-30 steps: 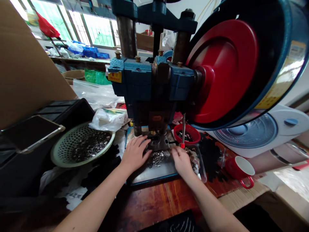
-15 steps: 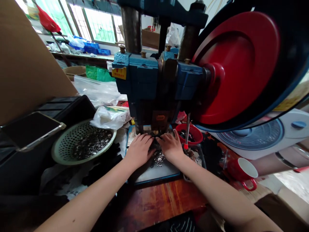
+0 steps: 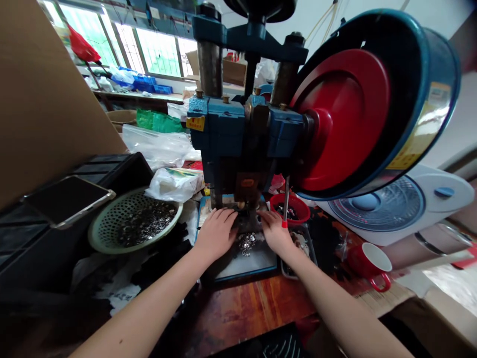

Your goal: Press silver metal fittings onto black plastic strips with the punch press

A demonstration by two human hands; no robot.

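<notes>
1. Here's the left hand (image 3: pixel 217 232), palm down, fingers loosely spread, tips right at the dark metal die block (image 3: pixel 246 223) at the foot of the big blue cast-metal press (image 3: pixel 223 132); whether it pinches anything, I can't tell.
2. Opposite, the right hand (image 3: pixel 275 231) bends its fingers in at the block's other side; its grip is hidden.
3. Between them, just in front of the press's die block, sits the heap of small shiny metal pieces (image 3: pixel 246 243).
4. The step in hand looks like working small pieces at the die; the next move, I'd judge, calls for precise placing and fingertips clear of the press's ram.
5. Right of the press: a round red plastic basket (image 3: pixel 306 215) and, nearer, a clear rectangular plastic tray (image 3: pixel 289 271); farther out, a red mug with a white inside (image 3: pixel 367 259).
6. Left of the press, a pale-green perforated plastic colander (image 3: pixel 100 233) holds dark, glinting bits.
7. Reddish-brown wooden counter (image 3: pixel 246 308) runs before the press.
</notes>
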